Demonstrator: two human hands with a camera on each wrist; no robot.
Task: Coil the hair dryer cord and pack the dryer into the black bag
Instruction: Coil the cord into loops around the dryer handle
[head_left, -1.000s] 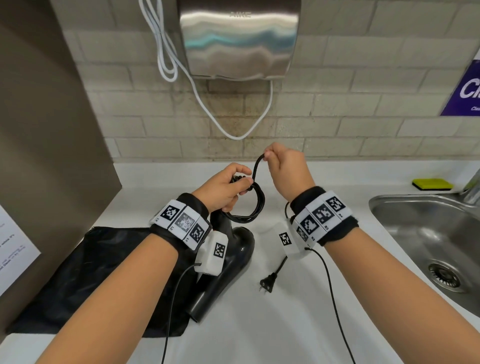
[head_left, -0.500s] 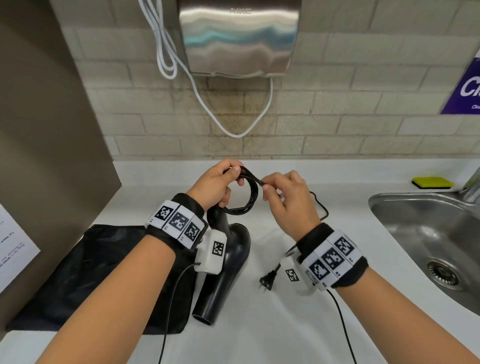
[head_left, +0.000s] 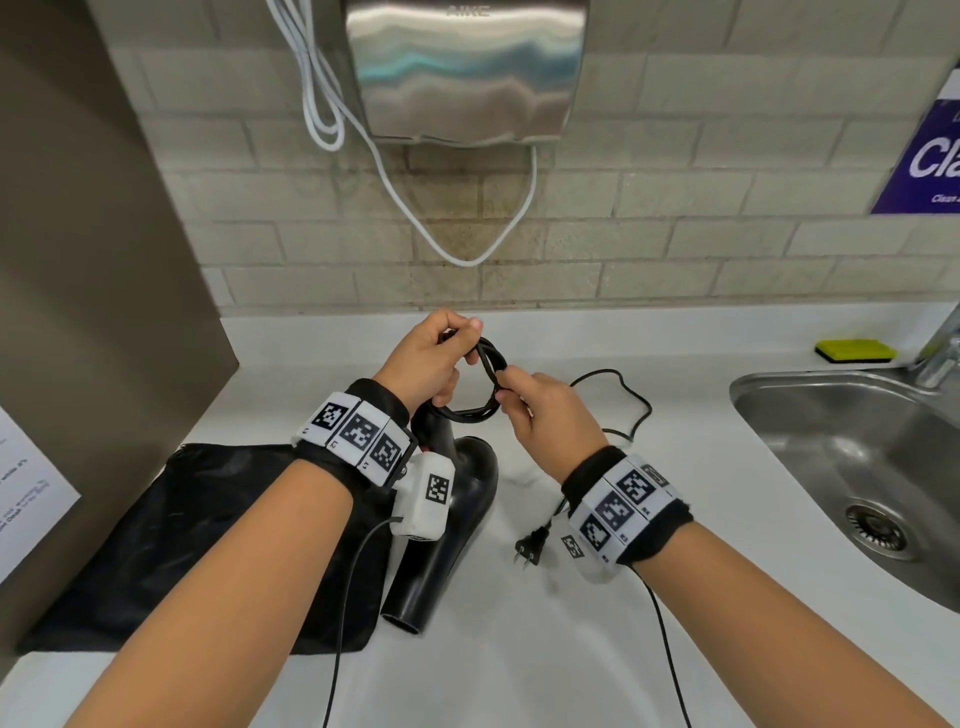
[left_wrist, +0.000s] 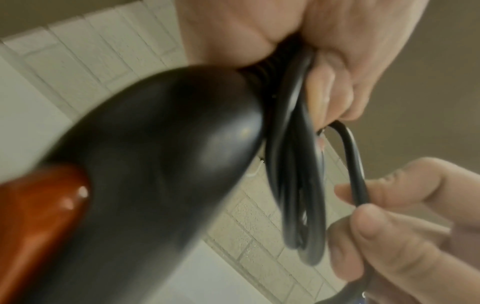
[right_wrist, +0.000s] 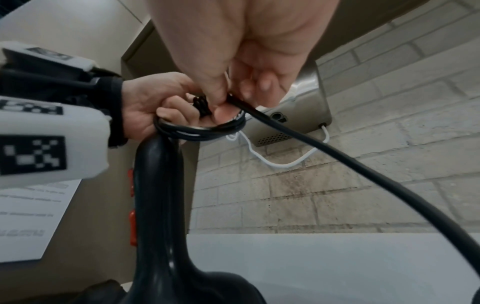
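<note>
While the left hand (head_left: 426, 358) grips the coiled loops of the cord (head_left: 480, 379) above the hair dryer (head_left: 441, 525), the right hand (head_left: 545, 415) pinches the loose strand beside the coil. Dryer stands on the counter (head_left: 571, 649), nozzle toward the camera, partly on the black bag (head_left: 182, 545) lying flat at left. Plug (head_left: 530, 545) rests on the counter under the right wrist. Sink (head_left: 831, 441) at right, yellow sponge (head_left: 854, 349) behind it, wall hand dryer (head_left: 462, 67) overhead.
</note>
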